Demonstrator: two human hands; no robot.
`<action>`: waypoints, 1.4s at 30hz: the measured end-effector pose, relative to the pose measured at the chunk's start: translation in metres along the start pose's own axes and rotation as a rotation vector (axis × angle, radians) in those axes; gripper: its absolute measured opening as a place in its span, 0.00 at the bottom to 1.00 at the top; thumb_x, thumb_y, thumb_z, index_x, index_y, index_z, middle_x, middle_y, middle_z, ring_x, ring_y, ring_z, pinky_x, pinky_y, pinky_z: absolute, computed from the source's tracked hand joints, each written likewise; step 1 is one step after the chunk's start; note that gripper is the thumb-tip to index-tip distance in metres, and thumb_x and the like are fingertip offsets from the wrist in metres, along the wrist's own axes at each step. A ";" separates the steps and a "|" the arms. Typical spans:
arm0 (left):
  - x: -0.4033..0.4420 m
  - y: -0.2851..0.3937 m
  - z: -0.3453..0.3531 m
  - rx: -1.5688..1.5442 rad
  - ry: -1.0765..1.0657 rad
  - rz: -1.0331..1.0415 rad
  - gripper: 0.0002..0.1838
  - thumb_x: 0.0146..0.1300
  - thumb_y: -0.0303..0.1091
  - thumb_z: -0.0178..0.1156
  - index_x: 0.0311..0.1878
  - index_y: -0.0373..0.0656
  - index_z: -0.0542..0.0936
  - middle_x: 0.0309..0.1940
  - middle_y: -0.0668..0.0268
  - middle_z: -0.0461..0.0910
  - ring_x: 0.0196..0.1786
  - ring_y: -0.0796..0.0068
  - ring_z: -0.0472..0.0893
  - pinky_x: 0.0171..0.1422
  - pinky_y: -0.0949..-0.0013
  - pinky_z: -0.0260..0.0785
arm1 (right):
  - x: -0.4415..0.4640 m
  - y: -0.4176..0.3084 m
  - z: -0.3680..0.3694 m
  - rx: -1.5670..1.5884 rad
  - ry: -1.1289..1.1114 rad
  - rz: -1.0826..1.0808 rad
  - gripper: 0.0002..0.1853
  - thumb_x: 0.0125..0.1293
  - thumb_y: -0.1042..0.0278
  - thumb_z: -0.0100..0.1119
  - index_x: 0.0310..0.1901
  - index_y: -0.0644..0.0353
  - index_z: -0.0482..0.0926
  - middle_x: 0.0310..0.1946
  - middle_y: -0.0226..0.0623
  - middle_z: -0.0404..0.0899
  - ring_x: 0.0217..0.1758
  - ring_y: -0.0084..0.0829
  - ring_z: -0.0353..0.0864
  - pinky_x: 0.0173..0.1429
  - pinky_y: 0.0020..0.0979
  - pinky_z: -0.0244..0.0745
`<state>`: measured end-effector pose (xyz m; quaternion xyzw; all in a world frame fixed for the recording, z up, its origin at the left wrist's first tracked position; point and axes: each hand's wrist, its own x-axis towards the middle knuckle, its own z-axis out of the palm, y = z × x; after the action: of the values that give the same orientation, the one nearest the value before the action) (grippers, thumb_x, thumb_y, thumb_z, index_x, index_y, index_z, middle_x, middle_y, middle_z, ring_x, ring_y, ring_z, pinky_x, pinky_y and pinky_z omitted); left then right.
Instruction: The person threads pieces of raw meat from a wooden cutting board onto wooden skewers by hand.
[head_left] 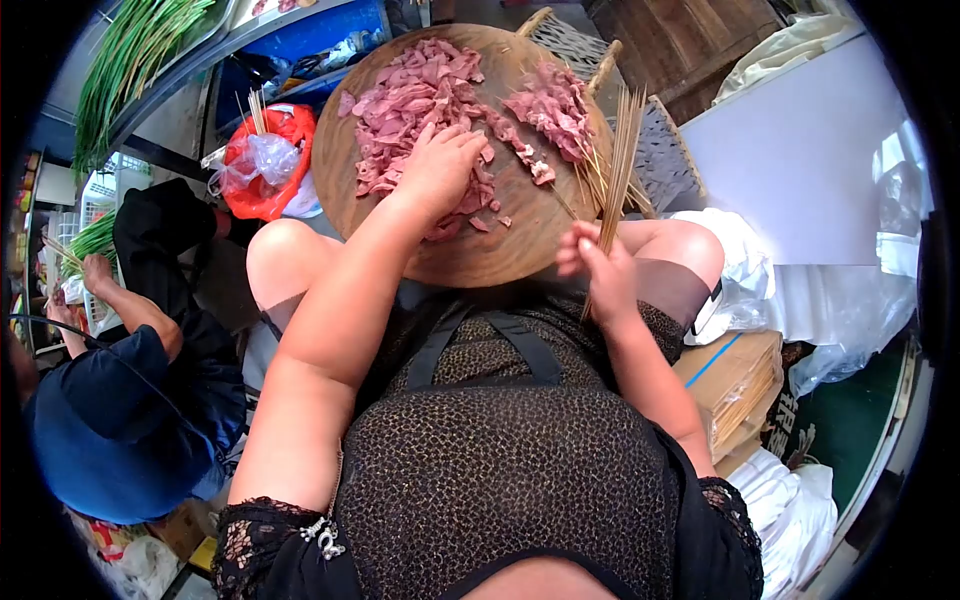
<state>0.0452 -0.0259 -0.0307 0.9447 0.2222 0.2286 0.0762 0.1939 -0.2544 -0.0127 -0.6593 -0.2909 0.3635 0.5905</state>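
Observation:
A heap of sliced raw meat [415, 85] covers the left part of a round wooden board [350, 215] over my knees. My left hand [440, 170] rests on the heap's near edge, its fingers bent down onto slices; their tips are partly hidden. My right hand [605, 270], slightly blurred, is closed around an upright bundle of bamboo skewers [622, 160]. Between my hands, a skewer threaded with meat [525, 153] slants across the board, its bare end near my right fingertips. Finished meat skewers [555, 110] are piled at the board's right, sticks pointing toward me.
Left of the board is a red plastic bag [265, 185] with more sticks. A co-worker in a dark blue shirt [120, 420] handles green stalks at far left. A woven stool [665, 155] stands behind the board; a pale tabletop [790, 150] and cardboard stack [735, 385] are at right.

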 end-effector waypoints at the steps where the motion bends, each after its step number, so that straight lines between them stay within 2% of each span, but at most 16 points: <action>1: 0.000 0.004 -0.005 0.059 -0.044 -0.020 0.19 0.57 0.24 0.46 0.52 0.44 0.75 0.46 0.60 0.77 0.56 0.60 0.72 0.66 0.62 0.57 | -0.013 -0.004 0.003 0.215 -0.041 0.228 0.14 0.67 0.70 0.46 0.51 0.66 0.70 0.34 0.37 0.76 0.34 0.25 0.77 0.37 0.26 0.74; 4: 0.001 0.001 -0.019 0.082 -0.140 -0.061 0.15 0.55 0.26 0.50 0.45 0.46 0.80 0.43 0.63 0.78 0.53 0.63 0.74 0.62 0.63 0.60 | -0.046 0.015 0.002 0.188 -0.109 0.350 0.14 0.68 0.66 0.46 0.51 0.63 0.69 0.22 0.28 0.71 0.21 0.17 0.68 0.22 0.19 0.65; 7: 0.004 -0.010 -0.022 0.007 -0.169 -0.073 0.10 0.56 0.29 0.54 0.40 0.46 0.82 0.37 0.63 0.80 0.46 0.64 0.77 0.53 0.68 0.67 | -0.045 0.022 0.006 0.143 -0.130 0.308 0.14 0.68 0.60 0.47 0.49 0.60 0.71 0.19 0.23 0.65 0.19 0.14 0.61 0.23 0.16 0.55; 9: 0.005 -0.011 -0.025 -0.493 0.121 -0.316 0.09 0.59 0.32 0.55 0.38 0.42 0.82 0.34 0.60 0.80 0.41 0.62 0.79 0.48 0.69 0.69 | -0.034 0.004 0.007 0.055 -0.143 0.281 0.15 0.69 0.58 0.45 0.47 0.60 0.71 0.18 0.23 0.65 0.19 0.14 0.60 0.23 0.16 0.54; 11: 0.004 -0.023 -0.026 -0.960 0.160 -0.547 0.12 0.64 0.37 0.54 0.43 0.40 0.80 0.40 0.65 0.81 0.41 0.74 0.79 0.45 0.73 0.70 | -0.022 -0.004 0.014 0.049 -0.143 0.250 0.14 0.69 0.57 0.44 0.42 0.60 0.70 0.18 0.24 0.65 0.19 0.14 0.60 0.23 0.18 0.54; 13: 0.004 -0.022 -0.049 -1.440 0.114 -0.862 0.14 0.66 0.39 0.51 0.48 0.41 0.77 0.41 0.65 0.80 0.41 0.75 0.79 0.45 0.72 0.71 | -0.009 -0.003 0.020 0.088 -0.251 0.209 0.12 0.69 0.59 0.45 0.38 0.60 0.69 0.18 0.24 0.65 0.19 0.14 0.60 0.23 0.18 0.54; 17: -0.001 -0.033 -0.054 -1.752 0.033 -0.957 0.22 0.69 0.42 0.42 0.60 0.38 0.66 0.47 0.55 0.77 0.44 0.71 0.79 0.45 0.71 0.74 | 0.004 -0.026 0.033 0.071 -0.273 0.205 0.11 0.68 0.59 0.48 0.36 0.59 0.70 0.18 0.23 0.65 0.18 0.14 0.59 0.22 0.18 0.53; 19: -0.005 -0.034 -0.054 -1.773 0.023 -0.984 0.21 0.66 0.36 0.49 0.60 0.37 0.65 0.50 0.54 0.74 0.47 0.69 0.78 0.49 0.70 0.72 | 0.007 -0.025 0.033 0.066 -0.229 0.236 0.11 0.67 0.59 0.49 0.35 0.58 0.71 0.18 0.22 0.64 0.17 0.13 0.59 0.20 0.17 0.53; 21: -0.011 -0.031 -0.051 -1.437 0.016 -0.722 0.24 0.58 0.26 0.56 0.60 0.37 0.66 0.50 0.57 0.74 0.51 0.71 0.75 0.51 0.71 0.70 | 0.012 -0.021 0.029 0.109 -0.142 0.266 0.11 0.67 0.58 0.50 0.35 0.57 0.73 0.18 0.20 0.63 0.16 0.12 0.56 0.20 0.16 0.50; 23: -0.012 -0.035 -0.047 -1.370 -0.018 -0.661 0.29 0.50 0.16 0.56 0.59 0.38 0.68 0.50 0.62 0.73 0.50 0.77 0.74 0.51 0.75 0.69 | 0.027 -0.009 0.019 0.098 -0.161 0.258 0.12 0.65 0.58 0.52 0.35 0.60 0.73 0.19 0.24 0.67 0.19 0.16 0.64 0.23 0.20 0.59; 25: -0.014 -0.031 -0.047 -1.291 -0.103 -0.642 0.29 0.47 0.11 0.51 0.56 0.38 0.70 0.48 0.65 0.73 0.48 0.77 0.74 0.53 0.75 0.68 | 0.042 -0.008 0.022 -0.356 -0.020 -0.037 0.15 0.63 0.58 0.55 0.36 0.65 0.72 0.23 0.33 0.74 0.26 0.25 0.73 0.31 0.29 0.68; 26: -0.013 -0.029 -0.045 -1.230 -0.097 -0.640 0.29 0.47 0.11 0.50 0.55 0.38 0.71 0.46 0.67 0.74 0.45 0.79 0.74 0.51 0.76 0.68 | 0.049 -0.011 0.020 -0.535 -0.032 -0.128 0.16 0.61 0.59 0.56 0.36 0.68 0.70 0.29 0.46 0.78 0.36 0.40 0.78 0.41 0.38 0.71; 29: -0.011 -0.033 -0.039 -1.149 -0.096 -0.580 0.28 0.46 0.12 0.54 0.55 0.40 0.73 0.44 0.69 0.75 0.42 0.83 0.73 0.47 0.79 0.68 | 0.064 -0.008 0.026 -1.066 -0.016 -0.099 0.15 0.59 0.60 0.56 0.34 0.66 0.70 0.32 0.54 0.77 0.38 0.50 0.77 0.43 0.42 0.70; 36: -0.007 -0.025 -0.048 -0.679 0.034 -0.503 0.10 0.55 0.28 0.63 0.41 0.39 0.80 0.33 0.68 0.81 0.34 0.86 0.75 0.40 0.79 0.68 | 0.073 0.006 0.021 -1.109 0.005 -0.034 0.13 0.58 0.62 0.53 0.34 0.66 0.71 0.31 0.55 0.77 0.38 0.53 0.76 0.44 0.46 0.70; 39: -0.002 -0.026 -0.055 -0.697 -0.007 -0.604 0.08 0.53 0.28 0.64 0.36 0.37 0.81 0.32 0.61 0.81 0.35 0.77 0.79 0.42 0.74 0.70 | 0.074 0.016 0.015 -1.050 -0.002 -0.115 0.13 0.58 0.62 0.53 0.34 0.66 0.71 0.31 0.55 0.77 0.37 0.53 0.76 0.43 0.46 0.70; 42: 0.000 -0.024 -0.054 -0.790 0.065 -0.634 0.07 0.54 0.31 0.64 0.34 0.37 0.81 0.25 0.66 0.81 0.28 0.83 0.75 0.35 0.77 0.68 | 0.077 0.017 0.017 -1.064 0.061 -0.060 0.13 0.59 0.61 0.53 0.35 0.65 0.71 0.30 0.55 0.77 0.37 0.54 0.76 0.43 0.46 0.70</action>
<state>0.0104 -0.0021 0.0111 0.7222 0.3969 0.2903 0.4864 0.2224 -0.1845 -0.0407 -0.8693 -0.4363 0.1294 0.1929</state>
